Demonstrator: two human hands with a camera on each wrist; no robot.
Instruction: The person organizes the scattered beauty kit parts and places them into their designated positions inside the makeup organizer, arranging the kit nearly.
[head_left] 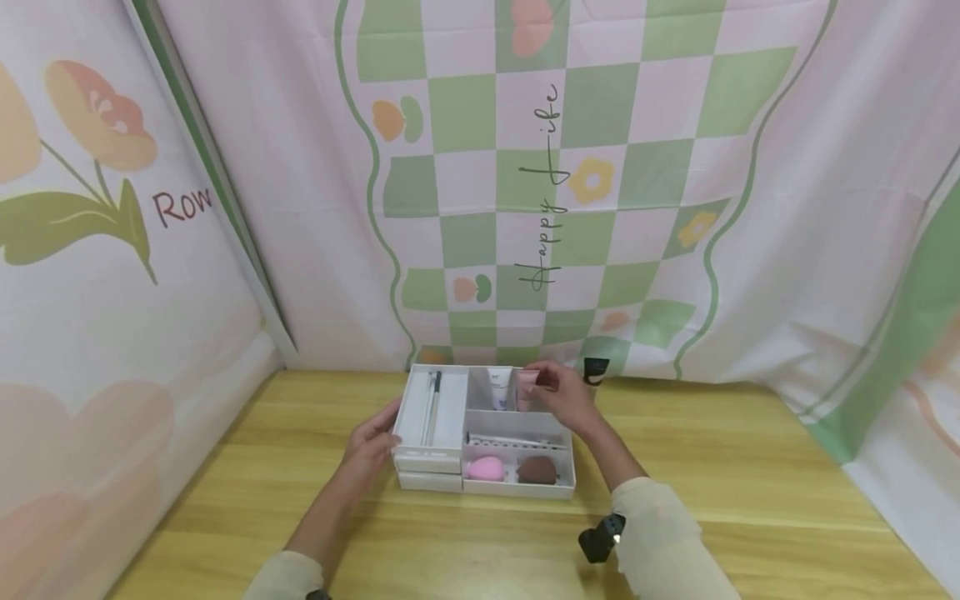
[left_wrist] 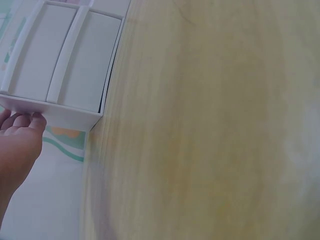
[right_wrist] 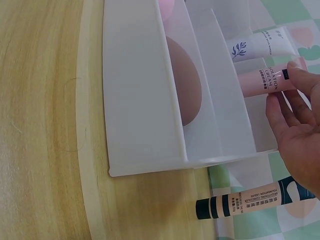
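A white desktop organizer (head_left: 519, 492) stands on the table. My right hand (head_left: 564, 395) pinches a pink tube of isolation cream (right_wrist: 262, 81) between thumb and fingers, its lower end down in the back compartment. A white tube (head_left: 499, 388) stands beside it in the same compartment. My left hand (head_left: 372, 442) touches the organizer's left side wall, with the fingertips (left_wrist: 38, 119) against it in the left wrist view. Pink (head_left: 486, 468) and brown makeup sponges (head_left: 537, 470) sit in the front compartment.
Right of the organizer's back corner stands a foundation tube (right_wrist: 255, 199) with a dark cap. Slim sticks (head_left: 431, 408) lie on the organizer's left top, above two drawers (left_wrist: 85, 60). A patterned curtain (head_left: 532, 208) hangs behind the wooden table (head_left: 750, 483).
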